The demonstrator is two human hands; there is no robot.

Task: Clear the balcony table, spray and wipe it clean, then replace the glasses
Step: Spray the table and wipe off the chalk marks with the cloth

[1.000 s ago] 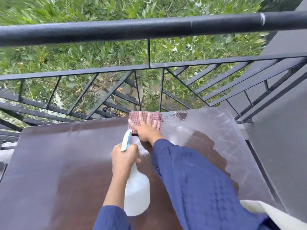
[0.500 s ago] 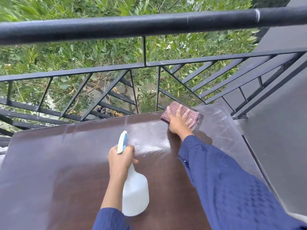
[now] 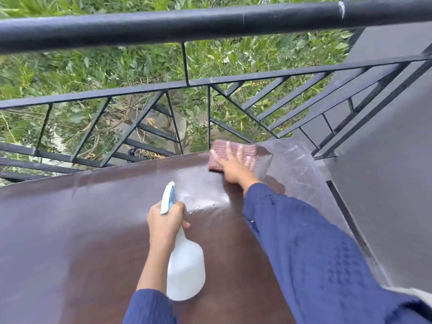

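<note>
Table, dark brown, fills the lower frame. Right hand presses flat, fingers spread, on a red cloth at upper centre-right. Left hand grips a white spray bottle at lower centre.

sleeves: dark blue, waffle-textured fabric | right sleeve: long, loose, reaching the wrist | left sleeve: ending mid-forearm | hands: bare, ungloved

This is a home balcony, high above ground: a black metal railing borders a brown worktop, with green foliage below and a grey wall beside.
</note>
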